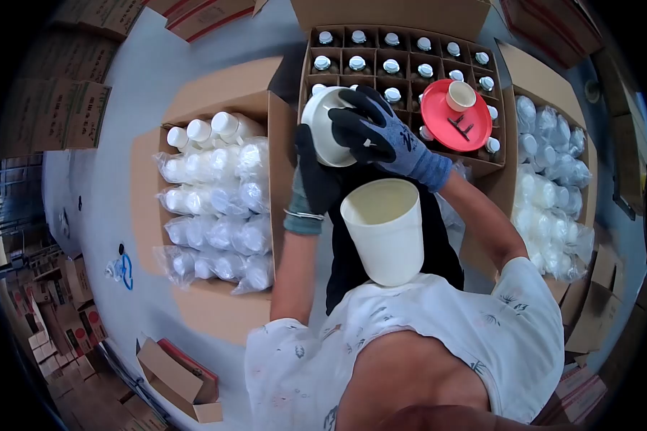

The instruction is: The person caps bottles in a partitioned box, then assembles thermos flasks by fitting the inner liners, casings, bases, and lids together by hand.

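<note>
My left hand, in a dark-palmed glove with a green cuff, is closed round the lower side of a white round container, tilted with its circular face showing. My right hand, in a blue and black glove, is closed over the right side of the same container, fingers curled across its face. Whether it also pinches something small is hidden. Below them a wide white tub stands open against my lap. Just beyond is a carton with dividers, holding several white-capped bottles.
A red plate with a small cream cup and dark small pieces rests on the bottles. Open cartons at left and right hold white bottles, many in clear bags. Stacked cardboard boxes stand around the grey floor.
</note>
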